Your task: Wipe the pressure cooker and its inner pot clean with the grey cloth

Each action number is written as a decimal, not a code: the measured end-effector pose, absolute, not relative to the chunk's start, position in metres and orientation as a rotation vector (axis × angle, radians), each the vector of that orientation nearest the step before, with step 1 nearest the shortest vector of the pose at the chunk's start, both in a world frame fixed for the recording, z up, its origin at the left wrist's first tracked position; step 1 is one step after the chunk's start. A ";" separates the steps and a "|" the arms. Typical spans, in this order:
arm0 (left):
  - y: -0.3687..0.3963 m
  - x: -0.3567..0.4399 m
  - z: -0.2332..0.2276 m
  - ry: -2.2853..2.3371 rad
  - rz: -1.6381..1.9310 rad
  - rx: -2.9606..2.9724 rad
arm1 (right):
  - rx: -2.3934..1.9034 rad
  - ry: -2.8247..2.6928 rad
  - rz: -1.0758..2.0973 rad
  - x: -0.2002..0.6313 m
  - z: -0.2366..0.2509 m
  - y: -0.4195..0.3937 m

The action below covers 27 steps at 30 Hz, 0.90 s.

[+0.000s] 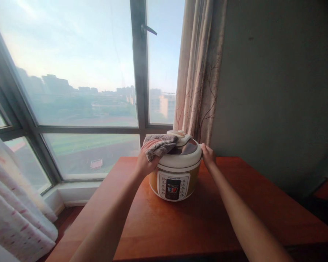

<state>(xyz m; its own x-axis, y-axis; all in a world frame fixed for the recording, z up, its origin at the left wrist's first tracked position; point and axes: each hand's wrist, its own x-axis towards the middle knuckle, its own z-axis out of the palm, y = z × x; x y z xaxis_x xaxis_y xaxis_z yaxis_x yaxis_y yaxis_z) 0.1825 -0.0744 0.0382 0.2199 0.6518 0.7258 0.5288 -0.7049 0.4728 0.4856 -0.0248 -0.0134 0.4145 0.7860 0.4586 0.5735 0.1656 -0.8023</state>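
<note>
A yellow and white electric pressure cooker (176, 174) stands on a reddish wooden table (196, 222), its control panel facing me. My left hand (145, 160) grips a grey cloth (161, 145) and presses it onto the left part of the cooker's lid. My right hand (207, 154) rests against the lid's right edge, fingers on its rim.
A large window (79, 72) fills the wall behind the table, with a patterned curtain (196, 72) hanging at the right behind the cooker. Another pale curtain (13, 196) hangs at the lower left. A grey wall (276, 91) borders the table's right.
</note>
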 end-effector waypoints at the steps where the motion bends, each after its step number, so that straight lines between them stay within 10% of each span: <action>1: -0.070 0.178 0.035 1.112 1.563 2.302 | -1.511 -1.263 0.226 0.486 -0.014 -0.024; 27: 0.024 0.131 0.034 1.607 1.197 1.650 | -1.503 -1.246 0.263 0.483 -0.014 -0.023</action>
<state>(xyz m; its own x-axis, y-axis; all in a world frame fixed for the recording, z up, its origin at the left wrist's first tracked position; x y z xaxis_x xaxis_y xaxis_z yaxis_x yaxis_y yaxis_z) 0.1313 0.0235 0.0342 -0.1051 0.9694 0.2219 0.4905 -0.1436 0.8595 0.4827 -0.0228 -0.0144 0.4201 0.7929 0.4414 0.5473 0.1666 -0.8202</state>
